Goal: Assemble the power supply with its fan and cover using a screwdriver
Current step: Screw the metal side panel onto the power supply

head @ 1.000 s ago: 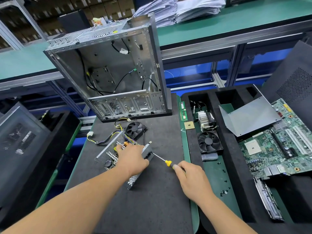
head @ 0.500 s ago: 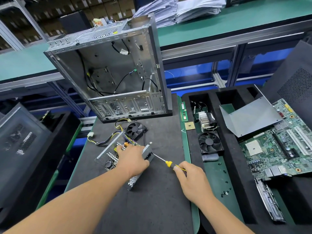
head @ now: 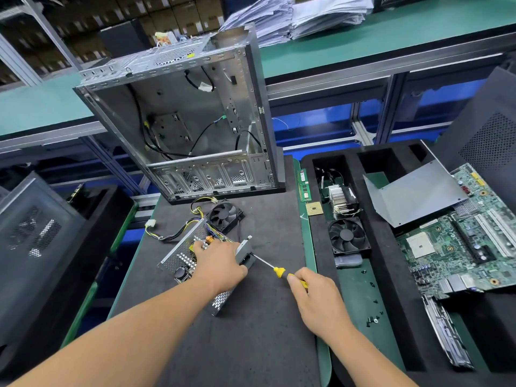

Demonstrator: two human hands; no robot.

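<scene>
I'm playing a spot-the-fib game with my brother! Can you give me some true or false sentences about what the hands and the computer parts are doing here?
1. The right hand grips a yellow-handled screwdriver. True.
2. The left hand is lifting the motherboard. False: it rests on the power supply.
3. The screwdriver tip points at the power supply's end plate. True.
4. The small black fan is already screwed inside the computer case. False: it lies loose on the mat behind the power supply.
5. Loose black screws lie in the tray's green strip. True.

left hand (head: pixel 220 268) hides the power supply (head: pixel 181 259) middle | screwdriver (head: pixel 275 270) handle mostly inside right hand (head: pixel 318 298) | tip contact at the end plate too small to tell | motherboard (head: pixel 458 241) cut off at right edge
</scene>
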